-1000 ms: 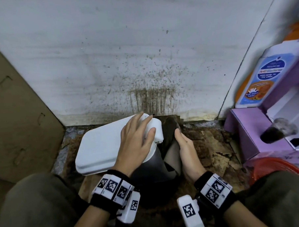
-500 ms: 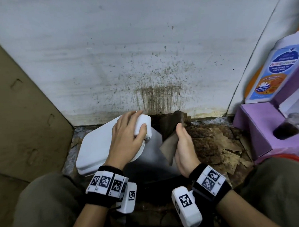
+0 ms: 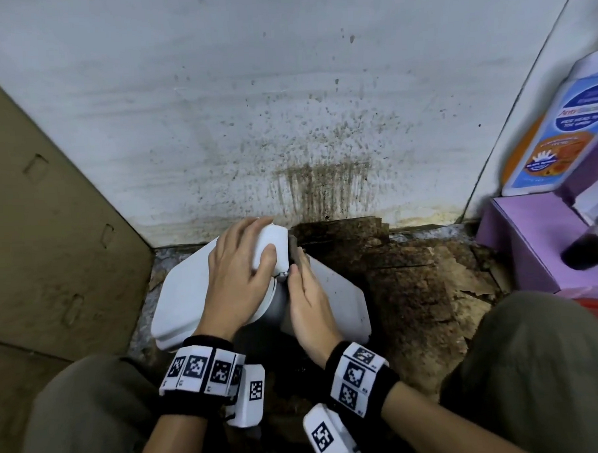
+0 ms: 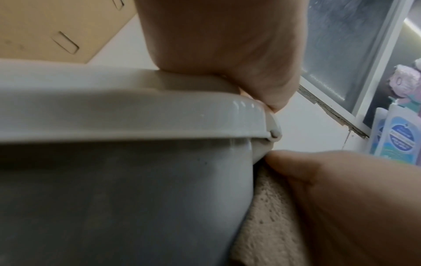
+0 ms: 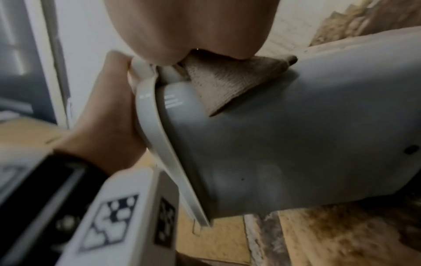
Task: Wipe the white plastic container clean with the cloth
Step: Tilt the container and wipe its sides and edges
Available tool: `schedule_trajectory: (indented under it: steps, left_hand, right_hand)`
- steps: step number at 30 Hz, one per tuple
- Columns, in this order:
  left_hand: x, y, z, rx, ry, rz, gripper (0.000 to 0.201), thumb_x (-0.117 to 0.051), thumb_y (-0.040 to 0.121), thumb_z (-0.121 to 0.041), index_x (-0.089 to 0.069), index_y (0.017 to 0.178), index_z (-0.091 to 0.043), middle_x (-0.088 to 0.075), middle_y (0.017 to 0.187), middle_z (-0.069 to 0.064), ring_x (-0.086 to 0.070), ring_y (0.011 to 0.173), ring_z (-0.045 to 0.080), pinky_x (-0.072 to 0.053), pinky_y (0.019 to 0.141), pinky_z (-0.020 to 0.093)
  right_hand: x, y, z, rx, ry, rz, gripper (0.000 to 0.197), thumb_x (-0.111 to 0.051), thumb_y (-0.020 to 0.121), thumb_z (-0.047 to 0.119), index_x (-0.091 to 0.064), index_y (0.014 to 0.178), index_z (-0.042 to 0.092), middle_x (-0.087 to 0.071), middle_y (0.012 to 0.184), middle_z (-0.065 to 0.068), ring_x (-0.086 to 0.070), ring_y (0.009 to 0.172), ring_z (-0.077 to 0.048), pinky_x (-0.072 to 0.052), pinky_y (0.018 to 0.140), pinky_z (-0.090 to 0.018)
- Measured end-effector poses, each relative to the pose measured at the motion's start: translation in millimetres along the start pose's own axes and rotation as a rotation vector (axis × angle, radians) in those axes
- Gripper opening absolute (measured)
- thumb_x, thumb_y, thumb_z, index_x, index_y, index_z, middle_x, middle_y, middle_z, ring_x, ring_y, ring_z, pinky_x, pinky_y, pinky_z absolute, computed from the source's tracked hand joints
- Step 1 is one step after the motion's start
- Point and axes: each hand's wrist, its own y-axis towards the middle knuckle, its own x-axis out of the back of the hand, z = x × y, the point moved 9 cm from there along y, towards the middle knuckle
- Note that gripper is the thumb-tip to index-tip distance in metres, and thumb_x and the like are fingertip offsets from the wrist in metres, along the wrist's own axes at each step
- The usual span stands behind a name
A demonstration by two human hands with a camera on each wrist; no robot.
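The left hand [image 3: 236, 280] clamps the lid [image 3: 191, 292] of the tilted container [image 3: 341, 293]; just beside its thumb, the right hand [image 3: 311, 308] presses the cloth [image 5: 227, 81] flat on the side. Hard rubbing may pop the lid

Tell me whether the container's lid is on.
On. The lid overlaps the rim of the white container; the left hand grips it.

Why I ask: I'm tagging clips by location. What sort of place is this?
Probably a floor corner in a home, maybe a storage nook: a dirt-spattered white wall, a cardboard sheet leaning at the left, and a labelled bottle by a purple box.
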Motion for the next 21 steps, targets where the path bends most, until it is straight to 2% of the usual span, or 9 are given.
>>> schedule_trajectory:
  steps: [4, 8, 12, 15, 18, 21]
  left_hand:
    - [4, -2, 6, 0.006, -0.018, -0.026, 0.050, -0.033, 0.098, -0.045, -0.050, 0.143, -0.029, -0.049, 0.144, -0.006, -0.040, 0.136, 0.018, -0.033, 0.110, 0.045]
    - [6, -5, 8, 0.008, -0.027, -0.038, 0.050, -0.033, 0.098, -0.046, -0.049, 0.143, -0.030, -0.049, 0.145, -0.008, -0.039, 0.138, 0.017, -0.034, 0.110, 0.044]
    - [9, -5, 13, 0.017, -0.032, -0.047, 0.051, -0.034, 0.098, -0.045, -0.050, 0.144, -0.029, -0.049, 0.145, -0.008, -0.039, 0.138, 0.017, -0.034, 0.111, 0.044]
    - [10, -5, 16, 0.017, -0.044, -0.054, 0.049, -0.035, 0.099, -0.045, -0.051, 0.143, -0.029, -0.050, 0.144, -0.008, -0.041, 0.137, 0.016, -0.034, 0.111, 0.043]
    - [11, -4, 17, 0.016, -0.045, -0.058, 0.048, -0.036, 0.100, -0.045, -0.051, 0.143, -0.031, -0.051, 0.142, -0.008, -0.042, 0.135, 0.017, -0.035, 0.110, 0.044]
    - [12, -2, 19, 0.014, -0.050, -0.066, 0.048, -0.036, 0.099, -0.045, -0.053, 0.141, -0.030, -0.052, 0.140, -0.007, -0.043, 0.133, 0.018, -0.035, 0.110, 0.046]
  right_hand:
    - [-10, 0, -3, 0.081, -0.143, 0.016, 0.050, -0.020, 0.110, 0.038, -0.015, 0.159, 0.032, -0.010, 0.166, 0.018, -0.003, 0.151, 0.008, -0.007, 0.128, -0.033]
    - [-14, 2, -4, 0.183, -0.259, 0.006, 0.050, -0.016, 0.107, 0.040, -0.008, 0.156, 0.034, -0.006, 0.166, 0.018, 0.000, 0.151, 0.009, -0.007, 0.127, -0.032]
    - [-14, 4, -4, 0.305, -0.358, -0.020, 0.058, -0.018, 0.106, 0.041, -0.014, 0.160, 0.022, -0.012, 0.168, 0.010, -0.005, 0.153, 0.001, -0.012, 0.127, -0.033]
    - [-9, 9, -10, 0.348, -0.386, -0.032, 0.057, -0.020, 0.106, 0.039, -0.019, 0.160, 0.018, -0.016, 0.167, 0.010, -0.009, 0.154, -0.001, -0.014, 0.126, -0.031]
    - [0, 15, -27, 0.327, -0.398, -0.036, 0.054, -0.023, 0.108, 0.034, -0.020, 0.160, 0.020, -0.016, 0.167, 0.012, -0.011, 0.153, -0.001, -0.013, 0.125, -0.027]
    - [19, 24, -61, 0.187, -0.356, -0.055, 0.055, -0.023, 0.106, 0.039, -0.020, 0.160, 0.025, -0.015, 0.166, 0.016, -0.010, 0.152, 0.003, -0.011, 0.126, -0.027]
